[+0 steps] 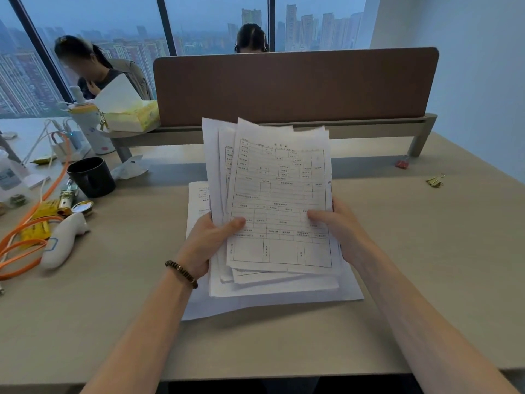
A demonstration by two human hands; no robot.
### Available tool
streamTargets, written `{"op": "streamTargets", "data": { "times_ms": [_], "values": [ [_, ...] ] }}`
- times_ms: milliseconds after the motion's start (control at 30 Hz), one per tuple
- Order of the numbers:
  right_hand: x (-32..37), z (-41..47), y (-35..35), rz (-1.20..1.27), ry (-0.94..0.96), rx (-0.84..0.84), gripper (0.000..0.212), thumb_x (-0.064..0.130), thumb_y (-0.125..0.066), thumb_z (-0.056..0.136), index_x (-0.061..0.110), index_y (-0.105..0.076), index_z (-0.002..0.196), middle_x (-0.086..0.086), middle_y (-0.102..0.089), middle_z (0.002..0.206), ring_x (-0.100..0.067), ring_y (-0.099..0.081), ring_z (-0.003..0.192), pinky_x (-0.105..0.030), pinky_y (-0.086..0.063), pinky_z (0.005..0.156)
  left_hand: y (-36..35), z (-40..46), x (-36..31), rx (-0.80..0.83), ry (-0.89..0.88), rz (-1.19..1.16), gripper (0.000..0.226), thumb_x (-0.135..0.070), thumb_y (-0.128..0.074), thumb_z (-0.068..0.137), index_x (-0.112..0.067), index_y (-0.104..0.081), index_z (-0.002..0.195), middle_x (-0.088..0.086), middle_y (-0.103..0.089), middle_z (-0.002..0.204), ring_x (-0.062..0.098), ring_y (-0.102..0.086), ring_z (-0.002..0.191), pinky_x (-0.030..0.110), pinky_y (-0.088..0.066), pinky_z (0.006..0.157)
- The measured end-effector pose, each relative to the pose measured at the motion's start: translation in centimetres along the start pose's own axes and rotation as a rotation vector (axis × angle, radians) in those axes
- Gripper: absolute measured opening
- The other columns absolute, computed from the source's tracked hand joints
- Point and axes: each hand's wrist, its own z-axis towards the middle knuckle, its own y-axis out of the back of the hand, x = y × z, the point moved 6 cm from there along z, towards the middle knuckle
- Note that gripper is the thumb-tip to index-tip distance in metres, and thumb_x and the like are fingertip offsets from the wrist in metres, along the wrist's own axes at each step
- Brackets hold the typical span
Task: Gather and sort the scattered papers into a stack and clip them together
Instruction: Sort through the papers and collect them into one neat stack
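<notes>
Both hands grip one uneven bundle of papers (279, 200), raised and tilted above the desk (397, 265) in front of the person. The left hand (208, 243) clamps the lower left edge, thumb lying across the top sheet and fingers hidden behind the bundle; a dark beaded bracelet (181, 273) sits on that wrist. The right hand (339, 226) clamps the lower right edge in the same manner, thumb on the printed face.

The top sheet is a printed form with ruled boxes. The sheets behind it are not aligned: their corners fan out at the top left and along the bottom. More loose sheets (255, 301) lie flat on the desk directly beneath the bundle, one projecting to the left.

Two binder clips rest on the desk well apart from the papers, at the far right: a red clip (402, 164) near the foot of the brown divider panel (295, 86), and a gold clip (435, 181) just nearer to the person.

At the left of the desk stand a black mug (91, 177), orange cables (31, 223) and a white handheld device (64, 240)
</notes>
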Motion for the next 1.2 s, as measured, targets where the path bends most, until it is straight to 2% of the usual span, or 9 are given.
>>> {"op": "streamTargets", "data": {
  "times_ms": [233, 333, 533, 700, 833, 933, 1000, 1067, 1200],
  "values": [
    [5.2, -0.9, 0.6, -0.049, 0.283, -0.089, 0.027, 0.002, -0.073, 0.087, 0.019, -0.069, 0.108, 0.003, -0.074, 0.106, -0.015, -0.071, 0.095, -0.027, -0.059, 0.076, 0.1, 0.0, -3.2, -0.091, -0.217, 0.042, 0.042, -0.021, -0.075, 0.086, -0.008, -0.065, 0.125, 0.009, -0.071, 0.124, 0.029, -0.068, 0.115, 0.05, -0.055, 0.095],
    [6.4, -1.5, 0.5, 0.006, 0.348, -0.071, 0.024, 0.006, -0.076, 0.086, 0.019, -0.071, 0.106, 0.0, -0.076, 0.106, -0.02, -0.073, 0.096, -0.031, -0.06, 0.077, -0.1, -0.4, -4.1, -0.108, -0.254, 0.021, 0.037, -0.026, -0.078, 0.081, -0.016, -0.072, 0.116, 0.007, -0.073, 0.12, 0.029, -0.069, 0.112, 0.053, -0.055, 0.095],
    [6.6, -2.5, 0.2, 0.054, 0.376, 0.03, 0.033, 0.02, -0.076, 0.084, 0.018, -0.071, 0.116, 0.0, -0.077, 0.112, -0.02, -0.074, 0.1, -0.036, -0.061, 0.082, -0.8, -1.4, -4.8, -0.065, -0.262, -0.034, 0.039, -0.028, -0.082, 0.068, -0.023, -0.075, 0.107, 0.006, -0.074, 0.118, 0.029, -0.07, 0.11, 0.054, -0.054, 0.095],
    [7.5, -2.8, 0.3, 0.058, 0.375, 0.063, 0.031, 0.033, -0.079, 0.08, 0.026, -0.072, 0.109, 0.002, -0.077, 0.11, -0.022, -0.074, 0.101, -0.042, -0.06, 0.086, -0.8, -1.8, -6.3, -0.068, -0.305, -0.063, 0.042, -0.03, -0.079, 0.07, -0.021, -0.072, 0.111, 0.004, -0.075, 0.117, 0.027, -0.069, 0.111, 0.047, -0.055, 0.093],
    [8.2, -2.8, 0.4, 0.039, 0.368, 0.13, 0.029, 0.036, -0.075, 0.08, 0.028, -0.071, 0.108, 0.004, -0.078, 0.108, -0.021, -0.074, 0.101, -0.045, -0.06, 0.089, -0.7, -1.8, -7.8, -0.084, -0.352, -0.075, 0.021, -0.018, -0.075, 0.077, -0.023, -0.078, 0.098, 0.0, -0.078, 0.107, 0.022, -0.073, 0.102, 0.038, -0.06, 0.085],
    [8.5, -3.2, -0.2, 0.068, 0.37, 0.211, 0.049, 0.056, -0.083, 0.068, 0.031, -0.072, 0.109, 0.003, -0.077, 0.112, -0.021, -0.074, 0.103, -0.037, -0.061, 0.082, -1.0, -1.6, -8.5, -0.078, -0.361, -0.064, 0.017, -0.016, -0.072, 0.08, -0.022, -0.078, 0.095, -0.001, -0.078, 0.105, 0.021, -0.073, 0.1, 0.038, -0.06, 0.084],
    [8.1, -3.2, -0.7, 0.095, 0.375, 0.263, 0.063, 0.066, -0.083, 0.06, 0.033, -0.072, 0.113, 0.0, -0.075, 0.119, -0.024, -0.071, 0.109, -0.036, -0.06, 0.084, -1.4, -1.5, -8.8, -0.056, -0.362, -0.046, 0.02, -0.024, -0.078, 0.075, -0.024, -0.079, 0.095, 0.001, -0.078, 0.106, 0.023, -0.073, 0.101, 0.037, -0.06, 0.082],
    [7.6, -3.2, -1.1, 0.141, 0.373, 0.298, 0.063, 0.065, -0.082, 0.063, 0.034, -0.071, 0.116, 0.0, -0.073, 0.123, -0.025, -0.069, 0.113, -0.036, -0.059, 0.086, -1.6, -1.5, -8.9, -0.055, -0.357, -0.039, 0.028, -0.031, -0.079, 0.069, -0.024, -0.079, 0.096, 0.003, -0.078, 0.108, 0.025, -0.073, 0.102, 0.037, -0.06, 0.081],
    [6.5, -3.1, -1.1, 0.24, 0.357, 0.342, 0.06, 0.058, -0.08, 0.072, 0.03, -0.067, 0.123, 0.0, -0.071, 0.127, -0.023, -0.067, 0.117, -0.034, -0.058, 0.086, -1.8, -1.4, -8.5, -0.058, -0.363, -0.014, 0.032, -0.029, -0.08, 0.07, -0.022, -0.078, 0.101, 0.007, -0.076, 0.113, 0.029, -0.072, 0.106, 0.044, -0.058, 0.088]
  ]
}}
